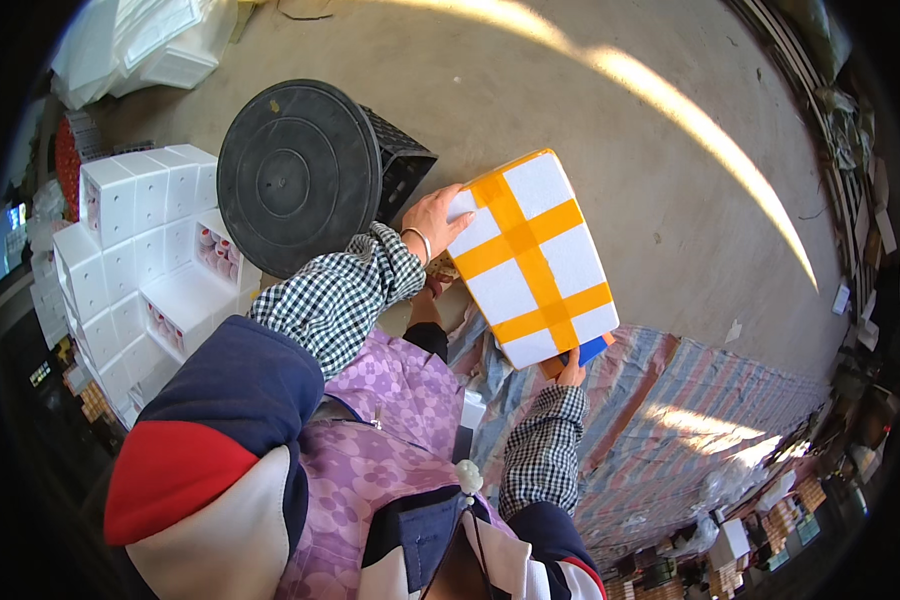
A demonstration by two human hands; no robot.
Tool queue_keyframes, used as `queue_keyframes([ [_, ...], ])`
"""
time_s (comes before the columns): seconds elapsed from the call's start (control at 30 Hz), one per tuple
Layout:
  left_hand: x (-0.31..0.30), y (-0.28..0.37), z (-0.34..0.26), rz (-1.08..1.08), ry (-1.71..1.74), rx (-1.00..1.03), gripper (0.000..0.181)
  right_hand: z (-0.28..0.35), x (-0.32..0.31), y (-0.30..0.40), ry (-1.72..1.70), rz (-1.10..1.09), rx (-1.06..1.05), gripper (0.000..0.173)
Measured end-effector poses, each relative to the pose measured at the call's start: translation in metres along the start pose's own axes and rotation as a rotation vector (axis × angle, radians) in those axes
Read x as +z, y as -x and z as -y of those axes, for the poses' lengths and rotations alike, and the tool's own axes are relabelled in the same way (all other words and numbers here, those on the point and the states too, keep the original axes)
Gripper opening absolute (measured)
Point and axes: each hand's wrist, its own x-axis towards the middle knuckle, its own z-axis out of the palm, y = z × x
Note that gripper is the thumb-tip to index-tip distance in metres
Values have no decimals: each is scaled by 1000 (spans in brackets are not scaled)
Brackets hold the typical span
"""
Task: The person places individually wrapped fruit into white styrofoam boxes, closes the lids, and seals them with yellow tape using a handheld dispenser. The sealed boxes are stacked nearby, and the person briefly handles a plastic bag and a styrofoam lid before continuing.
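Note:
A white foam box with orange-yellow tape crossed over its top is tilted in front of me. My left hand, with a bangle at the wrist, rests on the box's upper left corner, fingers spread on it. At the near right edge, my right hand is partly hidden by the box. Its fingers are closed around a blue and orange object, perhaps a tape dispenser, mostly hidden under the box. What supports the box from below is hidden.
A black round disc stands against a black plastic crate. White foam boxes are stacked at the left, some showing red-and-white contents. More foam pieces lie at upper left. A striped tarp covers floor at the right.

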Motion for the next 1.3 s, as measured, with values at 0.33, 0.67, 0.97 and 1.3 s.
queue_keyframes([
  [0.33, -4, 3, -1, 91, 64, -116, 58, -29, -16, 19, 684, 205, -241, 57],
  [0.67, -85, 166, 114, -30, 254, 399, 44, -54, -52, 74, 1294, 452, 208, 39],
  [0.97, -216, 295, 408, -603, 288, -397, 21, -66, 124, 229, 1597, 457, -171, 41],
  [1.3, -140, 312, 722, -900, 1553, -1421, 34, -262, 417, 358, 1530, 514, -205, 42],
])
